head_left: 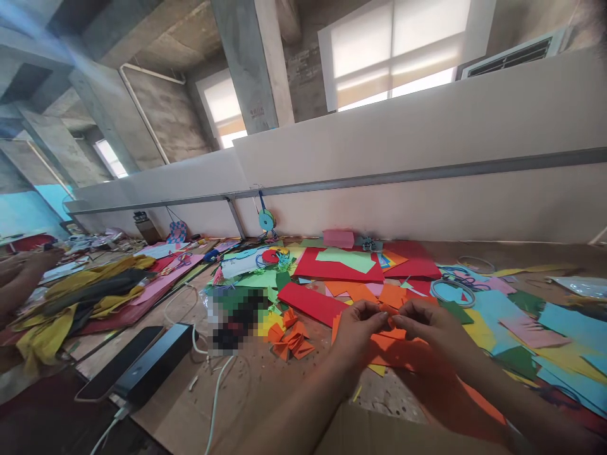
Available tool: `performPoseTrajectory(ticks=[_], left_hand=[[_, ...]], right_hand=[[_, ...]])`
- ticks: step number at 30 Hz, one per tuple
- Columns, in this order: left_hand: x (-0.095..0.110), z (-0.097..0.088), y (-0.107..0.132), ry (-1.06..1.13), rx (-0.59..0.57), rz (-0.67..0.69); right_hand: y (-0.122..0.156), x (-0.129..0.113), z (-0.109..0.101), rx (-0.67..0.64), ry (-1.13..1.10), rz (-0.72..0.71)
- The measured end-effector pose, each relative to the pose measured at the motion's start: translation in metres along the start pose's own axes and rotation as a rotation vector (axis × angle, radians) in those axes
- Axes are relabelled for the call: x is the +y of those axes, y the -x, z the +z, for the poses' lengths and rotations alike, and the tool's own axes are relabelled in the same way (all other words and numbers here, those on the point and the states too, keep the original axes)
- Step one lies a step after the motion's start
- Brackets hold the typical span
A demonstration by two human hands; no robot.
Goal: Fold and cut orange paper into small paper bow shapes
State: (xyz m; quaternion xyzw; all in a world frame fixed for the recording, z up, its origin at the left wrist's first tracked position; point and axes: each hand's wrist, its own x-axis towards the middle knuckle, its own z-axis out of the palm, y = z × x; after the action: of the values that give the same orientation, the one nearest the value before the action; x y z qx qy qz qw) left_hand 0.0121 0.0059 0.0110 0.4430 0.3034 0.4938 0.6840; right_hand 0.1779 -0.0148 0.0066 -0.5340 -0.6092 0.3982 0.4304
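Note:
My left hand [356, 327] and my right hand [427, 323] are close together above the table, fingertips pinched on a small piece of orange paper [391, 316] between them. Most of that piece is hidden by my fingers. Under my hands lie larger orange paper sheets [393, 351]. To the left of my left hand is a small heap of folded orange paper pieces [291, 338]. A long folded red paper strip [310, 303] lies just behind that heap.
Coloured paper and a coil of cord [453, 292] cover the right side. Red sheets [412, 259] lie at the back. A black phone [118, 363] and a power bank [154, 363] with white cables sit at left. Another person's arm [19, 284] shows beside yellow cloth [61, 297].

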Motion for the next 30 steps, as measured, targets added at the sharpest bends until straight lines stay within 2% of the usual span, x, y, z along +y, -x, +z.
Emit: performPoseTrajectory(ticks=[6,9,13,17,21,23,26,28,30], left_hand=[[0.003,-0.002,-0.003,-0.089,-0.044,0.027],[0.001,-0.006,-0.004,-0.106,-0.059,0.043],[-0.005,-0.007,-0.003,-0.057,-0.047,-0.018],[-0.005,-0.001,-0.003,-0.06,-0.05,-0.022],[0.002,0.0,-0.007,-0.083,-0.051,0.013],[0.002,-0.004,-0.01,-0.088,-0.021,0.028],[-0.002,-0.011,-0.014,-0.105,-0.001,0.038],[-0.007,-0.014,-0.016,-0.102,0.012,0.027],[-0.011,-0.013,-0.017,-0.094,0.03,0.002]], right_hand=[[0.003,0.001,-0.003,0.046,0.178,-0.061],[0.006,-0.007,0.0,0.042,0.118,-0.066],[0.007,-0.011,0.003,0.017,0.039,-0.058],[0.007,-0.007,0.002,0.075,0.068,-0.049],[0.004,-0.015,-0.009,0.033,0.054,-0.073],[0.001,-0.019,-0.02,0.071,0.065,-0.073],[-0.004,-0.017,-0.037,0.17,0.306,-0.079],[-0.004,-0.008,-0.044,0.127,0.63,-0.108],[-0.001,0.003,-0.045,0.118,0.764,-0.122]])
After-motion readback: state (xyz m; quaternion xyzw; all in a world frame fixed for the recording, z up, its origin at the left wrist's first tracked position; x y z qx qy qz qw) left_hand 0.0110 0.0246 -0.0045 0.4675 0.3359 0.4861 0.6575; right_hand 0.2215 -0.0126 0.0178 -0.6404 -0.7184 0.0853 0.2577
